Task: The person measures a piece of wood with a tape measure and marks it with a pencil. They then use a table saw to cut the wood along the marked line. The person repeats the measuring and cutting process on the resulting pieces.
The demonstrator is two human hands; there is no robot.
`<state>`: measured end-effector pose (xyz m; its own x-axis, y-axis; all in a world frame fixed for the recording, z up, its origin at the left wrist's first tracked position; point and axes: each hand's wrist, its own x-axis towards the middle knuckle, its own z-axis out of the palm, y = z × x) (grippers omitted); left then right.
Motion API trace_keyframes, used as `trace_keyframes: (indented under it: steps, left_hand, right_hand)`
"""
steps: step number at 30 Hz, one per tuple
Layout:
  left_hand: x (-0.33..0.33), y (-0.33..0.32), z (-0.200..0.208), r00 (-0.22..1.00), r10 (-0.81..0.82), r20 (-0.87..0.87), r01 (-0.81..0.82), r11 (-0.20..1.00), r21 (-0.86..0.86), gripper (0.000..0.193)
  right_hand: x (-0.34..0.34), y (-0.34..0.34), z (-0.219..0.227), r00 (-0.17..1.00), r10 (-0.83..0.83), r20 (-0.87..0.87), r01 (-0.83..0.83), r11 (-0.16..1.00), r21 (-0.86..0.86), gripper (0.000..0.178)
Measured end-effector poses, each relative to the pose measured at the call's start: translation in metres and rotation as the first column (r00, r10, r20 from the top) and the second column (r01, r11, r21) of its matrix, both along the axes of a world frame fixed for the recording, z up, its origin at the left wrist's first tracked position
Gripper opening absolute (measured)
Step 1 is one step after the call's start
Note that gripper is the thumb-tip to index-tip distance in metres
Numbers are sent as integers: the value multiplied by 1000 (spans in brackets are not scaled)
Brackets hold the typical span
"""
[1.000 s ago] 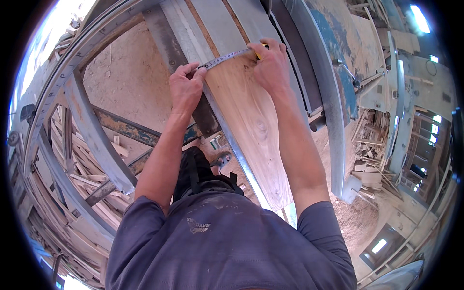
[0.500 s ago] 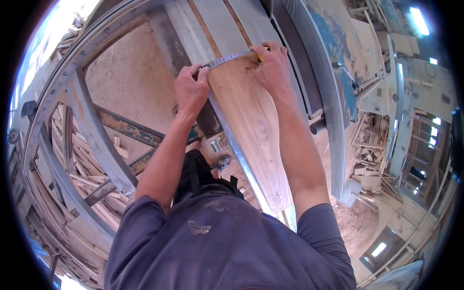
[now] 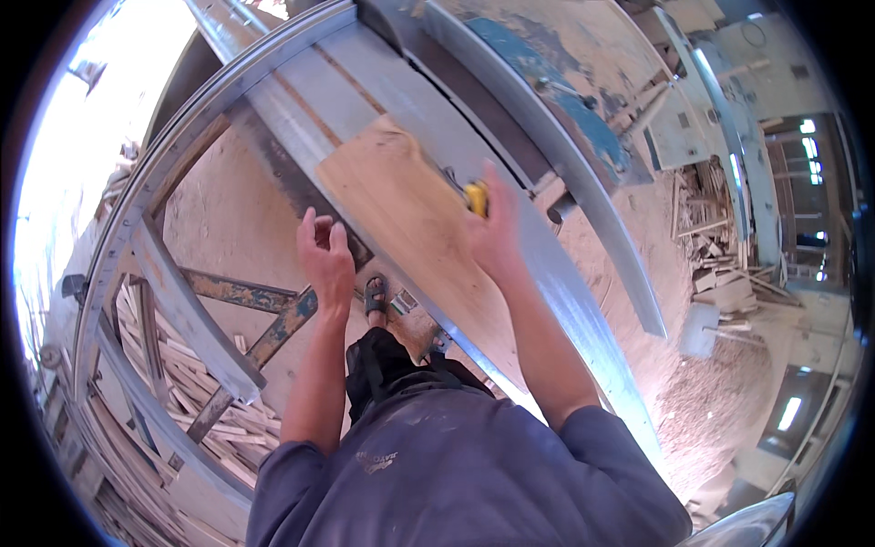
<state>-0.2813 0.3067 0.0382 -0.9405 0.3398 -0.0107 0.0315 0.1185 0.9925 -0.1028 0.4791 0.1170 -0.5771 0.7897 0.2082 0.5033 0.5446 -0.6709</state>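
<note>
A wide wooden board (image 3: 415, 219) lies lengthwise on the grey metal machine table (image 3: 365, 77), its far end uneven at one corner. My right hand (image 3: 495, 228) is over the board's right edge, closed around a yellow tape measure (image 3: 476, 198); the hand is somewhat blurred. No drawn-out blade shows clearly. Left of the board, my left hand (image 3: 326, 260) hangs in the air with fingers bent and apart, holding nothing.
A long metal fence (image 3: 583, 173) runs along the table's right side. Curved metal frame bars (image 3: 187, 301) stand at the left, with many wood offcuts (image 3: 228, 428) beneath. Sawdust (image 3: 720, 401) and more scrap wood (image 3: 706, 214) lie at the right.
The tape blade no longer spans the board's far end. My left hand has let go of its end, and both hands have come nearer. The view has turned.
</note>
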Motion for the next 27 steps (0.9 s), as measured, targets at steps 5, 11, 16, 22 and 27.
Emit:
trace_keyframes:
  steps: [5,11,16,22,27]
  left_hand:
    - [83,-11,18,973,-48,-228,35,998,-60,38]
    - [174,6,47,795,-232,-560,101,962,-256,36]
    - [227,31,64,765,-399,-505,329,917,-227,34]
    - [237,100,82,658,-619,-429,542,785,-300,45]
    - [226,202,81,454,-687,-568,599,707,-377,52]
  right_hand:
    - [233,-8,-10,930,-329,162,335,942,-9,78]
    - [414,-80,-22,788,-418,453,399,906,142,74]
    - [454,-114,-6,831,-301,467,338,941,4,70]
    - [480,-10,9,859,-451,243,341,857,385,62]
    - [474,82,51,811,-500,305,321,815,482,68]
